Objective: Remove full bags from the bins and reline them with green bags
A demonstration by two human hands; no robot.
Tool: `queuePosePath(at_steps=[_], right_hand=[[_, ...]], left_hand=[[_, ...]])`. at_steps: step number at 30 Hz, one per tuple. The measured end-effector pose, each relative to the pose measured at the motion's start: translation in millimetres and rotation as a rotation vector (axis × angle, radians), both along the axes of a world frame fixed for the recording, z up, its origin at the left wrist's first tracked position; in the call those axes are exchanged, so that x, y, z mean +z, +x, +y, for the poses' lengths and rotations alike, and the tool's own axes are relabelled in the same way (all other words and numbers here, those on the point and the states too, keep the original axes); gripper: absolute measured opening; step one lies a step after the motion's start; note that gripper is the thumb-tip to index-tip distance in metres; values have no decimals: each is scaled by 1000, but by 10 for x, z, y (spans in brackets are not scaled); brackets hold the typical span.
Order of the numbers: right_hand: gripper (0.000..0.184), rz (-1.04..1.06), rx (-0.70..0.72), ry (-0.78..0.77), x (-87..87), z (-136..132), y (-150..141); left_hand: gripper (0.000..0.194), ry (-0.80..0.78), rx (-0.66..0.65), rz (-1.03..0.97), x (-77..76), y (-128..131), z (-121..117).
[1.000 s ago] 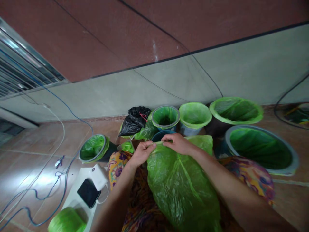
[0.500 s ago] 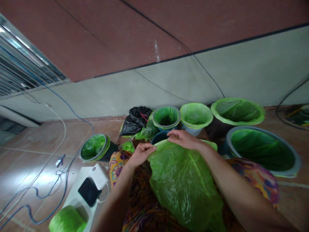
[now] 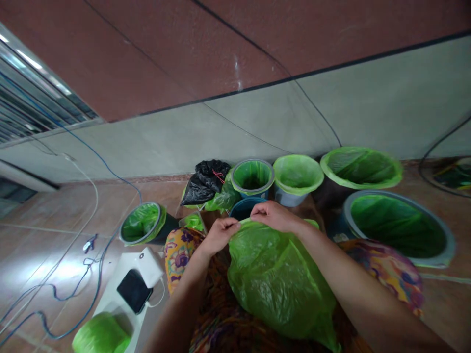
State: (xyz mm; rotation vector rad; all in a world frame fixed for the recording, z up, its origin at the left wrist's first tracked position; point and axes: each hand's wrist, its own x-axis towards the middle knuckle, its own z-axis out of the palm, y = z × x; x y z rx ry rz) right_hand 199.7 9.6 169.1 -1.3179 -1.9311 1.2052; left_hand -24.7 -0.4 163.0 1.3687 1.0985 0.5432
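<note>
A thin, translucent green plastic bag (image 3: 279,274) hangs over my lap, its top edge pulled up between both hands. My left hand (image 3: 220,234) pinches the rim at its left end. A short way to the right, my right hand (image 3: 274,215) has its fingers closed on the same rim. The bag's body is puffed out and creased. Just beyond my hands stands a dark blue bin (image 3: 246,208) without a visible liner, partly hidden by them.
Lined bins stand around: a small one (image 3: 142,223) at left, a grey-rimmed one (image 3: 253,176), a pale one (image 3: 299,179), and large ones (image 3: 362,166) at right. A black bag (image 3: 208,181) lies by the wall. A phone (image 3: 134,290) and white power bank (image 3: 149,267) rest on a white surface.
The bag has bunched up and puffed out more, its lower edge drawn upward. My right hand has shifted slightly down and left, its fingers more curled on the rim.
</note>
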Motion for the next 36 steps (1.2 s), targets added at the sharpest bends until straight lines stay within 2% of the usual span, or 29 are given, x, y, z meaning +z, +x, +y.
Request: queuePosePath(at_steps=[7, 12, 14, 18, 23, 27, 30, 36], right_hand=[[35, -111, -17, 32, 47, 9, -1], [44, -30, 64, 14, 8, -46, -86], [40, -22, 84, 53, -38, -59, -104], [15, -25, 96, 130, -75, -49, -98], [20, -27, 58, 1, 2, -20, -53], [27, -26, 44, -41, 4, 15, 17], [32, -17, 73, -67, -3, 17, 40], [38, 150, 125, 0, -4, -76, -99]], left_hand=[[37, -38, 64, -47, 32, 23, -24], [38, 51, 20, -42, 6, 109, -46], [37, 88, 28, -43, 9, 123, -43], [34, 187, 116, -50, 60, 113, -38], [38, -62, 109, -171, 92, 48, -71], [41, -122, 74, -190, 56, 24, -84], [41, -93, 25, -145, 25, 45, -70], [41, 76, -45, -27, -27, 133, -42]])
